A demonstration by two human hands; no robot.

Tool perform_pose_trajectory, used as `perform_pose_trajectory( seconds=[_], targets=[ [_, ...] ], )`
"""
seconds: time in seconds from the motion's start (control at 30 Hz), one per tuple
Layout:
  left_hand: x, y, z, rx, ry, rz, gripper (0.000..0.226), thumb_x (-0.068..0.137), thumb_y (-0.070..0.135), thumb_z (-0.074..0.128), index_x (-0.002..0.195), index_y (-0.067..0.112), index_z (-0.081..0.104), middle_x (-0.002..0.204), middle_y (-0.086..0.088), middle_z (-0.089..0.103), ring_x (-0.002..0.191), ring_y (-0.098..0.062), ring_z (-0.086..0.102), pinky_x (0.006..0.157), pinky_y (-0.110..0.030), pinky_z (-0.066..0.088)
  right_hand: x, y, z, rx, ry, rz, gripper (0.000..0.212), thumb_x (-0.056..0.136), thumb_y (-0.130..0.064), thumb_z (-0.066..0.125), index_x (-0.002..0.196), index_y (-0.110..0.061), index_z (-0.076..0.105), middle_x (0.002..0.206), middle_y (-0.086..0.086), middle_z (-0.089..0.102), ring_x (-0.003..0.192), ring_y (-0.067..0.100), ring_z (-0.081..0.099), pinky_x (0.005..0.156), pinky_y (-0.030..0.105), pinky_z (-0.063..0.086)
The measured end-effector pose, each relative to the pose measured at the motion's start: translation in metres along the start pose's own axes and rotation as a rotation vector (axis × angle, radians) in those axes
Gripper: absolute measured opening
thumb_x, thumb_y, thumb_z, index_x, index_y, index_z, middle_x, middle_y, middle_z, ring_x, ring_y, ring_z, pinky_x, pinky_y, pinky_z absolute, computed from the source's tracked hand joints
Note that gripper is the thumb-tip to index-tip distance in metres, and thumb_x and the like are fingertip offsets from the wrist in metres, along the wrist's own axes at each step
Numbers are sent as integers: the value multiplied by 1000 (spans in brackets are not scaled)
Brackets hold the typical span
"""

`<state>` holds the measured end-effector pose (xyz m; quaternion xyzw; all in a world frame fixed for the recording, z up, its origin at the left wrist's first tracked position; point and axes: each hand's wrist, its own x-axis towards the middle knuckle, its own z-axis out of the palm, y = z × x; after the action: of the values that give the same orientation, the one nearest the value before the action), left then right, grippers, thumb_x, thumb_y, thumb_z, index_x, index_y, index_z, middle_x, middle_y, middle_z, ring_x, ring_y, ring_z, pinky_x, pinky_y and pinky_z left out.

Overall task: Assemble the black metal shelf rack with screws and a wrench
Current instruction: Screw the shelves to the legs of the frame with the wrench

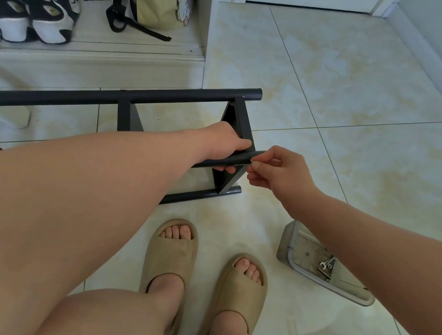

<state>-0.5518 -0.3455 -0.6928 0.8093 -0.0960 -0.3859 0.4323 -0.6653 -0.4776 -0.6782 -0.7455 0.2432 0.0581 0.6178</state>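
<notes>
The black metal shelf rack [129,97] lies on its side on the tiled floor, its tubes running left to right. My left hand [225,146] grips the near upper tube close to its right end. My right hand [271,170] pinches something small at that tube's end; the item itself is hidden by my fingertips. A small wrench [327,264] and loose screws lie in a grey tray [292,241] on the floor at the right, partly covered by my right forearm.
A low white shelf at the back left holds black-and-white sneakers [31,11] and a green bag [155,5]. My feet in tan slippers [169,254] stand just in front of the rack. Pale floor tiles stretch to the right toward a white door.
</notes>
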Motion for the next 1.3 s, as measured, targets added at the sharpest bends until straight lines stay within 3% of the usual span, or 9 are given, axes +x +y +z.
perform_pose_trajectory(
  seconds=[0.17,0.33,0.47,0.63,0.83,1.03,1.1,1.2,1.3],
  targets=[
    [-1,1,1,-4,-6,-3,35,101,33,54,99,2,69,55,-5,69,50,-14,67,44,-20,50,0,-5,-2,75,-9,64,14,95,7,60,84,-3,63,72,10,67,63,21,64,71,33,62],
    [0,0,0,-15,-2,-3,32,100,32,55,94,4,68,58,-3,69,55,-17,70,46,-22,52,4,-12,-2,-310,-12,-70,21,93,5,59,78,-9,60,73,9,69,64,21,64,71,37,60],
    [0,0,0,-17,-6,-4,31,99,33,55,91,5,67,60,-3,70,55,-17,71,45,-21,52,1,-11,-1,-586,-15,-191,25,93,-2,57,76,-19,59,77,3,71,77,22,70,78,42,59],
    [0,0,0,-13,2,-1,32,99,32,55,93,5,69,74,-8,71,57,-18,71,46,-21,52,0,-5,1,-493,29,-176,26,93,0,58,76,-19,60,75,3,69,72,22,68,78,41,58],
    [-1,-2,1,-17,-15,-5,33,99,34,55,93,6,70,59,-2,70,59,-18,72,47,-22,52,1,2,-1,-94,8,-41,15,95,7,59,84,-4,62,69,5,69,63,19,66,75,37,62],
    [-2,-3,0,-31,-15,-9,33,99,37,57,92,7,71,61,-3,71,60,-17,73,48,-22,52,7,1,5,-167,78,-35,19,93,4,63,79,-8,63,70,7,72,63,19,70,69,34,63],
    [-2,-3,0,-42,-11,-5,31,98,35,58,89,8,70,65,-5,72,61,-19,73,47,-22,52,8,1,5,-214,99,-32,18,92,2,64,78,-10,61,74,10,74,64,21,72,71,38,63],
    [-3,-3,2,-61,1,5,26,98,34,59,88,10,65,73,-7,73,60,-19,73,46,-22,52,11,-4,5,-372,118,-51,16,90,-4,66,78,-12,58,74,8,74,64,19,73,73,45,62],
    [-2,-2,2,-65,18,4,26,98,34,59,87,11,64,63,-1,72,58,-19,73,44,-21,51,14,-11,5,-577,128,-89,11,90,-13,67,83,-13,59,80,6,74,72,21,73,71,43,61]
  ],
)
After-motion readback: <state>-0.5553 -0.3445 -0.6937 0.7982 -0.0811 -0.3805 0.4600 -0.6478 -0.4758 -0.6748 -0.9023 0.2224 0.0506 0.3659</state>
